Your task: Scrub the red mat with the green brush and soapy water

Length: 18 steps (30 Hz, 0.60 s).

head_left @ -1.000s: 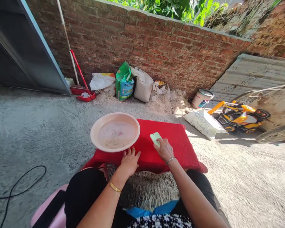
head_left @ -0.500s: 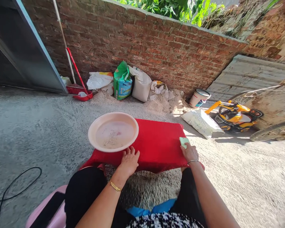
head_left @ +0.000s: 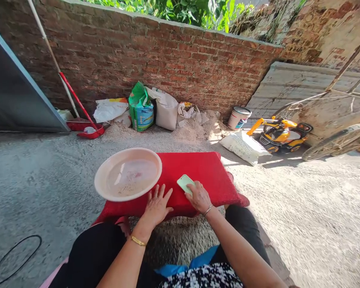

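Black-trousered knees (head_left: 99, 256) frame the near end, and just past them the left hand (head_left: 156, 206) lies palm down at the near edge of the red-covered counter (head_left: 195, 164), fingers spread wide and holding nothing, a gold bracelet (head_left: 138, 241) at the wrist! Over to the right hand (head_left: 200, 199), silver bangle (head_left: 208, 210) below it, and those fingers are closed firmly on a flat, pale green block (head_left: 184, 181), its far end poking out over the middle of the red; whether it presses on the cloth, I can't tell. Just beyond the left fingertips sits a wide, pale basin (head_left: 99, 183) of cloudy water, on the counter's left end. Across the concrete, a green sack (head_left: 142, 112) and a whitish sack (head_left: 167, 114) stand side by side before the brick wall (head_left: 156, 56), green leaves (head_left: 180, 10) bright behind it!
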Available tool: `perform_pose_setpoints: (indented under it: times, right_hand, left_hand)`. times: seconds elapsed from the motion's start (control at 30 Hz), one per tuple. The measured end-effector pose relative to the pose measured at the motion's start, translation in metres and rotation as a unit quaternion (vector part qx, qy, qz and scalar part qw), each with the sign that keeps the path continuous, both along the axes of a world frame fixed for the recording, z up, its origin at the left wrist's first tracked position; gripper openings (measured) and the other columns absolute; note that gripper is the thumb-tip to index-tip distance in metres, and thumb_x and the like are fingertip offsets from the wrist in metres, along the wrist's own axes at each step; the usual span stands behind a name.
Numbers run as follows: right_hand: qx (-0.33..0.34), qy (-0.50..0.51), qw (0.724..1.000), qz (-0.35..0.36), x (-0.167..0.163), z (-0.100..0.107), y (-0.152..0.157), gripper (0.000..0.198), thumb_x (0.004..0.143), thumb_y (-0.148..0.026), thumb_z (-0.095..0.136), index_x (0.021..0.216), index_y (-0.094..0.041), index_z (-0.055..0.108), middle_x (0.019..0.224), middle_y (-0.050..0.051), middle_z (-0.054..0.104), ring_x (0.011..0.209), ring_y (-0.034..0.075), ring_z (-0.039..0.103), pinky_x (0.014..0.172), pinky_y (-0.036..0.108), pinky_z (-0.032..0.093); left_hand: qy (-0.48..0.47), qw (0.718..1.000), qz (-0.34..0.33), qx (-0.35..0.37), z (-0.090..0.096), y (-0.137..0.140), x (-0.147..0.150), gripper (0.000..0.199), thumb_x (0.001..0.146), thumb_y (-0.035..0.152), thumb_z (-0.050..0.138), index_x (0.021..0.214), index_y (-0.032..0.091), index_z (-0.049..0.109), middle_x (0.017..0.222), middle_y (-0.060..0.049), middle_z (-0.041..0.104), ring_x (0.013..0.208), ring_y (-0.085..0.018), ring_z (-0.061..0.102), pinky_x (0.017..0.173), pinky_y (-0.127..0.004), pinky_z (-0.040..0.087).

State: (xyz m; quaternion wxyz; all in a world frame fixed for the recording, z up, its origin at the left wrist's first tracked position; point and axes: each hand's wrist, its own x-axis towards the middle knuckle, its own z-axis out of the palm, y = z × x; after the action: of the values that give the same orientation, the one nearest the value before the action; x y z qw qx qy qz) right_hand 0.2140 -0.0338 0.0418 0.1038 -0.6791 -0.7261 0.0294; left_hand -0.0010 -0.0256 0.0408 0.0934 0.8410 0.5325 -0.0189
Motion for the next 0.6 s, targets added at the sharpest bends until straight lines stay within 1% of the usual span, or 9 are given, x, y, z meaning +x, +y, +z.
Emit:
perform_pose_setpoints:
  times: [0.07, 0.17, 0.27, 0.33, 0.37, 0.4, 0.43, 0.53, 0.6]
  right_hand:
    - [-0.01, -0.001, 0.999, -0.042, 0.025, -0.001, -0.001, 0.034, 0.09, -0.039, 0.054, 0.12, -0.025, 0.06, 0.114, 0.011, 0.053, 0.101, 0.024, 0.054, 0.086, 0.035, 0.043]
    - [-0.026, 0.007, 0.986, -0.163, 0.096, 0.001, -0.015, 0.037, 0.09, -0.04, 0.052, 0.123, -0.023, 0.059, 0.113, 0.013, 0.053, 0.101, 0.024, 0.056, 0.084, 0.035, 0.044]
    - [-0.04, 0.014, 0.949, -0.314, 0.168, 0.006, -0.038, 0.043, 0.09, -0.044, 0.049, 0.125, -0.021, 0.058, 0.106, 0.013, 0.055, 0.096, 0.025, 0.059, 0.081, 0.036, 0.045]
    - [-0.031, 0.015, 0.928, -0.371, 0.191, 0.009, -0.053, 0.045, 0.089, -0.046, 0.05, 0.125, -0.02, 0.058, 0.102, 0.014, 0.056, 0.094, 0.026, 0.06, 0.08, 0.037, 0.046]
    - [-0.017, 0.018, 0.928, -0.371, 0.191, 0.01, -0.059, 0.045, 0.089, -0.046, 0.05, 0.124, -0.019, 0.058, 0.101, 0.014, 0.056, 0.094, 0.026, 0.059, 0.081, 0.037, 0.046]
    - [0.001, 0.024, 0.936, -0.351, 0.184, 0.01, -0.063, 0.043, 0.088, -0.046, 0.051, 0.122, -0.019, 0.058, 0.101, 0.013, 0.056, 0.095, 0.026, 0.059, 0.081, 0.037, 0.046]
    - [0.02, 0.035, 0.949, -0.313, 0.169, 0.009, -0.066, 0.041, 0.088, -0.045, 0.052, 0.12, -0.02, 0.059, 0.102, 0.013, 0.056, 0.096, 0.025, 0.058, 0.082, 0.037, 0.046]
    - [0.058, 0.076, 0.986, -0.135, 0.094, 0.004, -0.069, 0.033, 0.089, -0.04, 0.053, 0.117, -0.024, 0.059, 0.11, 0.011, 0.055, 0.097, 0.023, 0.057, 0.082, 0.035, 0.048]
    - [0.06, 0.082, 0.995, -0.024, 0.041, -0.001, -0.068, 0.034, 0.087, -0.038, 0.057, 0.118, -0.024, 0.058, 0.115, 0.011, 0.053, 0.098, 0.023, 0.056, 0.084, 0.036, 0.048]
  left_hand:
    - [0.007, 1.0, -0.007, -0.005, -0.002, 0.0, 0.004, 0.075, 0.082, 0.039, 0.065, 0.148, 0.03, 0.031, 0.157, -0.014, 0.021, 0.145, -0.037, 0.015, 0.113, -0.057, 0.019]
    - [0.024, 1.0, -0.01, -0.018, -0.001, 0.0, 0.007, 0.074, 0.082, 0.033, 0.066, 0.147, 0.03, 0.033, 0.157, -0.015, 0.022, 0.144, -0.037, 0.016, 0.113, -0.058, 0.02]
    - [0.038, 0.999, -0.01, -0.022, 0.003, 0.0, 0.009, 0.072, 0.082, 0.027, 0.065, 0.147, 0.029, 0.033, 0.157, -0.015, 0.023, 0.144, -0.038, 0.016, 0.112, -0.059, 0.021]
    - [0.051, 0.998, -0.012, -0.021, 0.005, 0.001, 0.01, 0.072, 0.083, 0.025, 0.063, 0.148, 0.028, 0.032, 0.156, -0.016, 0.023, 0.143, -0.039, 0.017, 0.111, -0.06, 0.022]
    - [0.056, 0.998, -0.013, -0.021, 0.005, 0.001, 0.011, 0.072, 0.083, 0.025, 0.063, 0.148, 0.027, 0.032, 0.156, -0.017, 0.023, 0.143, -0.04, 0.017, 0.111, -0.061, 0.022]
    - [0.061, 0.998, -0.014, -0.021, 0.004, 0.002, 0.011, 0.072, 0.083, 0.025, 0.062, 0.148, 0.027, 0.032, 0.156, -0.017, 0.023, 0.143, -0.04, 0.017, 0.11, -0.061, 0.022]
    - [0.065, 0.998, -0.015, -0.022, 0.003, 0.003, 0.011, 0.072, 0.083, 0.025, 0.062, 0.148, 0.026, 0.032, 0.156, -0.018, 0.023, 0.143, -0.041, 0.017, 0.11, -0.062, 0.023]
    - [0.074, 0.997, -0.022, -0.018, -0.001, 0.006, 0.012, 0.072, 0.083, 0.026, 0.062, 0.148, 0.025, 0.031, 0.156, -0.019, 0.023, 0.142, -0.042, 0.018, 0.109, -0.062, 0.024]
    - [0.08, 0.996, -0.025, -0.015, -0.004, 0.008, 0.011, 0.071, 0.084, 0.028, 0.061, 0.149, 0.026, 0.031, 0.156, -0.018, 0.024, 0.143, -0.042, 0.018, 0.108, -0.062, 0.025]
